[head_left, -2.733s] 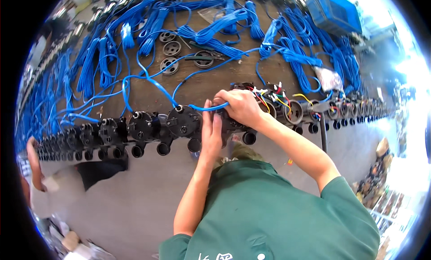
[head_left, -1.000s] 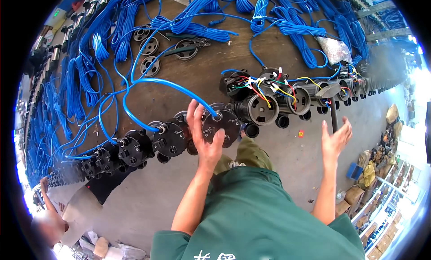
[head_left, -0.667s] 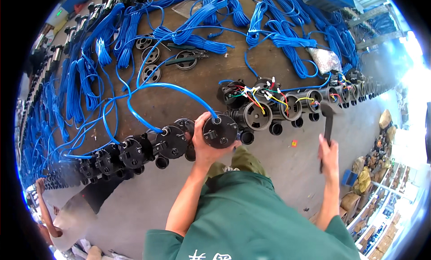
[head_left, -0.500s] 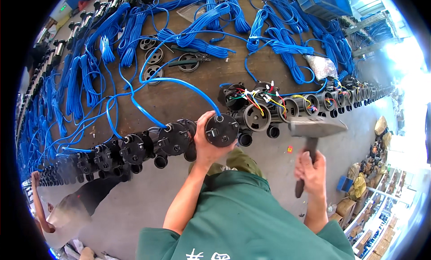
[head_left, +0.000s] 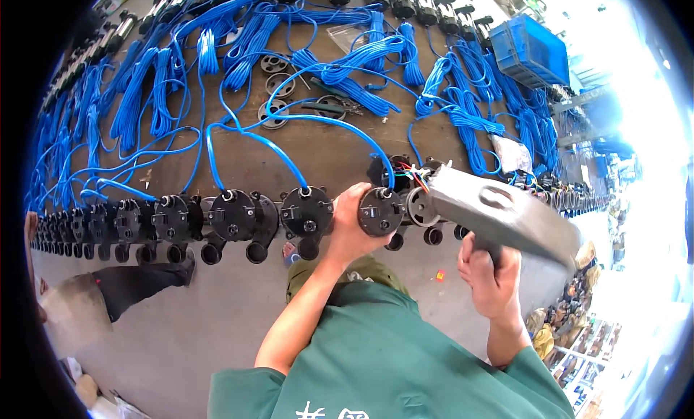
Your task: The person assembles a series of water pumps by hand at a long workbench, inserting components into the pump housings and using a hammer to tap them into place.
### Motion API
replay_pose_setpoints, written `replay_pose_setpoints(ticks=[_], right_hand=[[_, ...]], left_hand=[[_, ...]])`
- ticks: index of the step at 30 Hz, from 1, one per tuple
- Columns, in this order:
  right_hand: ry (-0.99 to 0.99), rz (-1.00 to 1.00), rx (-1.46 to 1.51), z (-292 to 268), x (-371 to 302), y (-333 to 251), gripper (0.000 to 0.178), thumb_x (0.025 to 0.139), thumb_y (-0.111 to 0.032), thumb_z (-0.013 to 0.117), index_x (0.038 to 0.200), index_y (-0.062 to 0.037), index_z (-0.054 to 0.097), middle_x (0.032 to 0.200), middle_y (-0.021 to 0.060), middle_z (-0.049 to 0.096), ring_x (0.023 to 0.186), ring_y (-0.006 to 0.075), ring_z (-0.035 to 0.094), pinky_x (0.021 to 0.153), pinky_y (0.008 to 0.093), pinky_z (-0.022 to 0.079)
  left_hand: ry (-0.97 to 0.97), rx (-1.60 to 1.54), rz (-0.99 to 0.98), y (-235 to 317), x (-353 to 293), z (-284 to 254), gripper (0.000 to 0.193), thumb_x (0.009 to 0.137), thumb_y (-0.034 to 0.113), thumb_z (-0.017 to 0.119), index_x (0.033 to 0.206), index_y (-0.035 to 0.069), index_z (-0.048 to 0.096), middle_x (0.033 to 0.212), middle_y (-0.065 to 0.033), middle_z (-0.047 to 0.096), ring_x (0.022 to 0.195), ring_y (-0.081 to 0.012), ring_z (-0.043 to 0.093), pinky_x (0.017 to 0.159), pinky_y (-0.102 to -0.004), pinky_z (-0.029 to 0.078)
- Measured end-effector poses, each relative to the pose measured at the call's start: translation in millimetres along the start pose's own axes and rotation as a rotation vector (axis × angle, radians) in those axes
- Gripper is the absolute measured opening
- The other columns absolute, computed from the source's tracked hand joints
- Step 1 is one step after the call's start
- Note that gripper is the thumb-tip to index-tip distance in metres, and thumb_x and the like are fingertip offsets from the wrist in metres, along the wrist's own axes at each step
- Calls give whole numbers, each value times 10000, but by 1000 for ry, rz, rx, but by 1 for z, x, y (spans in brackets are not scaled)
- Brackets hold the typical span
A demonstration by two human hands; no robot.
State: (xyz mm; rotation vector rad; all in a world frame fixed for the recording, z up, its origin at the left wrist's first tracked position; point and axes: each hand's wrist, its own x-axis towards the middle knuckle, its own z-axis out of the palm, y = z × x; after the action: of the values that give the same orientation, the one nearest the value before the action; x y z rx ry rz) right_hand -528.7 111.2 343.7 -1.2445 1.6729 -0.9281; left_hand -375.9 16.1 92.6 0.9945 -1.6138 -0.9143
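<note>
My left hand [head_left: 352, 229] is wrapped round a round black housing [head_left: 379, 213], gripping it from its left side and below. A thick blue cable [head_left: 369, 138] runs out of the top of that housing. In my right hand [head_left: 491, 274] is a hammer [head_left: 510, 211], its handle in my closed fingers. The hammer's large metal head is raised toward the camera, right of the housing, and its right end is smeared by motion. It partly hides a grey open housing [head_left: 421, 206] and coloured wires [head_left: 413, 174].
A row of similar black housings [head_left: 242, 215] lines the table's near edge. Coiled blue cables [head_left: 369, 54] lie across the brown table [head_left: 238, 148], with pliers [head_left: 329, 107] and metal discs [head_left: 276, 85]. A blue crate [head_left: 531, 50] stands far right; a person's dark-clothed leg [head_left: 148, 281] shows at left.
The hammer has come up closer to the camera, and its head looks larger and tilted. The whole view has shifted. My left hand keeps its hold on the same housing.
</note>
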Motion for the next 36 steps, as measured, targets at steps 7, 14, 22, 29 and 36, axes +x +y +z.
replay_pose_setpoints(ticks=[7,14,22,29,36], right_hand=[[-217,213,-405,35,43,55,364,1037,-357,633,1072,4,673,812,218,695,758,348,695,733,464,528],[64,-72,-244,1,5,50,395,1071,-374,604,977,10,616,689,121,611,580,248,529,562,356,436],[-224,49,-122,0,15,10,257,1071,-256,586,1047,-15,671,783,48,608,671,135,519,634,340,461],[-306,185,-381,38,48,75,364,1068,-340,590,1117,12,671,810,129,698,763,263,654,731,411,508],[-131,225,-228,-5,23,79,309,1063,-296,594,1093,-2,683,727,125,613,651,210,520,638,360,468]], left_hand=[[-3,-22,0,-4,1,-3,973,537,310,971,1387,75,561,1339,-141,629,1271,-357,592,1108,-481,420],[26,-33,33,2,2,4,882,576,262,947,1349,75,566,1299,-138,630,1222,-358,619,1070,-476,454],[4,-40,25,-9,1,-2,946,548,276,960,1377,70,554,1335,-149,614,1257,-364,588,1106,-469,444],[6,-75,19,-15,6,7,994,492,272,969,1376,81,558,1334,-138,623,1252,-360,591,1080,-484,434],[-29,-19,41,-15,1,11,996,569,172,958,1434,26,486,1363,-160,578,1250,-306,589,1106,-434,467]])
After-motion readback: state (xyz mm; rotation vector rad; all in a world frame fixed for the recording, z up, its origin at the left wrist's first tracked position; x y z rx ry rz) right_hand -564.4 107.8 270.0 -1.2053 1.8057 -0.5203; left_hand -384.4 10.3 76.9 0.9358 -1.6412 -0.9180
